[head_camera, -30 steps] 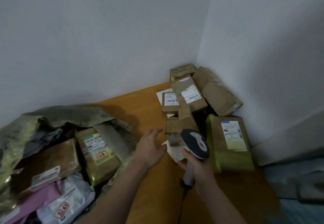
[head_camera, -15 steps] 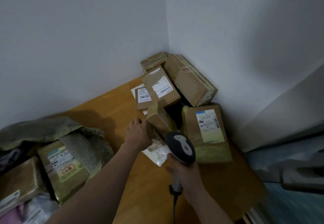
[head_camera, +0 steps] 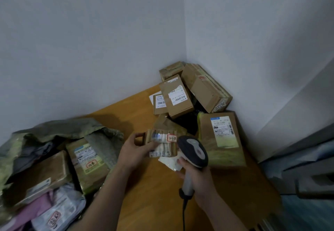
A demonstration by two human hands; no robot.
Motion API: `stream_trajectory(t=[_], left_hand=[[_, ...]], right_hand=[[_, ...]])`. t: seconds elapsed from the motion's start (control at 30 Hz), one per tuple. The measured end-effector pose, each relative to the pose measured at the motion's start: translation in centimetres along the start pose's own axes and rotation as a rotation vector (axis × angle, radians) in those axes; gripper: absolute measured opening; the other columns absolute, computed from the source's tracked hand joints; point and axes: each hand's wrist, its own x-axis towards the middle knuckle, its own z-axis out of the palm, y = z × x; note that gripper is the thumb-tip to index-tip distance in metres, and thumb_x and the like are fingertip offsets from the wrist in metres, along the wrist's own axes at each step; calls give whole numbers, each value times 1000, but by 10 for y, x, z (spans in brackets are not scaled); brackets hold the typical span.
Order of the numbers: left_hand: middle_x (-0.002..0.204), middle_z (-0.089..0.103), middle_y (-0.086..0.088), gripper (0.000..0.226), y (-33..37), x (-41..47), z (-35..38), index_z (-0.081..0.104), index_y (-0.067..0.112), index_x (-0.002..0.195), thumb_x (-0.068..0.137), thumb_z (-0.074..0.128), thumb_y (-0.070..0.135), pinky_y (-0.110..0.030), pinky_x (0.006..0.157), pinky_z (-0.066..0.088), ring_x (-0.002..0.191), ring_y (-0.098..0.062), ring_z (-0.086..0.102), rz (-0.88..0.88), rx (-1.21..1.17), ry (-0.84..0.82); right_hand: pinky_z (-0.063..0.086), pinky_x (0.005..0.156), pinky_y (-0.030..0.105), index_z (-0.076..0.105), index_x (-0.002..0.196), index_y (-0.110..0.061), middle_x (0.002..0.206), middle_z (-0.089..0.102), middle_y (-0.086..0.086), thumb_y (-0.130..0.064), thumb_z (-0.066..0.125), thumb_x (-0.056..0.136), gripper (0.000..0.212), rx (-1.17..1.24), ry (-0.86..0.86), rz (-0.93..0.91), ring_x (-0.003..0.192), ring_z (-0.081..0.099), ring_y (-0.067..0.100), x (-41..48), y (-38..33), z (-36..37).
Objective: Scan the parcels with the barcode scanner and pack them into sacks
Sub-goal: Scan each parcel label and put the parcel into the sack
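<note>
My left hand (head_camera: 134, 151) grips a small brown taped box (head_camera: 162, 143) with a handwritten white label, lifted above the wooden table (head_camera: 155, 194). The right hand (head_camera: 195, 174) holds the grey barcode scanner (head_camera: 194, 151) by its handle, its head right beside the box. Its cord hangs down toward me. A grey-green sack (head_camera: 59, 133) lies open at the left, holding several parcels, among them a brown box with a green-edged label (head_camera: 86, 160).
A heap of brown cardboard parcels (head_camera: 178, 97) sits in the wall corner at the back of the table. A larger labelled box (head_camera: 221, 138) lies just right of the scanner. A small white packet (head_camera: 170, 163) lies under my hands. Grey and blue objects stand beyond the table's right edge.
My left hand reached to the pile, took hold of the small taped box and lifted it toward me. The scanner head now sits next to the box.
</note>
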Motion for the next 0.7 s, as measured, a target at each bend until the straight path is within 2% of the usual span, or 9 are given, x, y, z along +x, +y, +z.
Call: stream_trajectory(t=[0.07,0.17,0.27,0.33,0.43,0.53,0.63,0.7], left_hand=[[115,70,6,77,1,-22,-10,58,43,123,58,87,72,-44,86,62,95,-16,73,15,-138,39],[115,72,1,75,3,-53,-23,57,34,132,69,82,66,-34,76,60,90,-16,75,31,-326,58],[115,70,4,72,0,-75,-34,58,32,130,75,71,76,-34,78,59,96,-17,73,36,-374,102],[115,67,5,53,-5,-87,-43,56,31,126,87,63,66,-29,73,54,97,-15,70,31,-407,127],[119,66,3,45,-10,-99,-58,55,30,126,94,57,61,-34,71,53,100,-22,70,21,-388,153],[120,68,0,45,-14,-108,-76,54,31,130,96,57,61,-42,77,59,101,-28,73,11,-439,153],[123,68,-9,41,-19,-110,-91,53,30,132,100,57,54,-58,87,61,97,-33,75,-9,-515,150],[121,68,-12,26,-21,-113,-99,52,33,130,105,55,41,-61,86,60,94,-35,75,8,-537,175]], right_hand=[[62,74,26,61,138,-24,134,66,0,-27,91,75,70,0,-27,9,118,66,24,-8,2,11],[63,85,39,65,134,-21,130,70,-1,-47,98,52,92,29,-77,-10,116,69,22,-20,1,26],[63,85,43,64,134,-19,128,71,2,-37,92,57,84,54,-107,-56,113,70,25,-38,-3,41],[62,88,44,64,134,-21,127,70,1,-29,90,66,73,35,-130,-80,113,70,24,-49,-7,52],[55,101,49,63,126,-30,121,67,-8,-13,81,83,49,9,-168,-103,109,64,15,-66,-15,68],[52,105,51,63,127,-26,121,65,-9,-12,79,86,46,-10,-197,-113,104,60,9,-79,-22,84],[52,103,50,69,111,-31,120,67,-8,-14,78,87,32,-40,-223,-137,107,62,12,-88,-24,99],[56,97,46,70,121,-27,125,69,-4,-23,81,80,43,-66,-230,-161,116,64,19,-93,-22,109]])
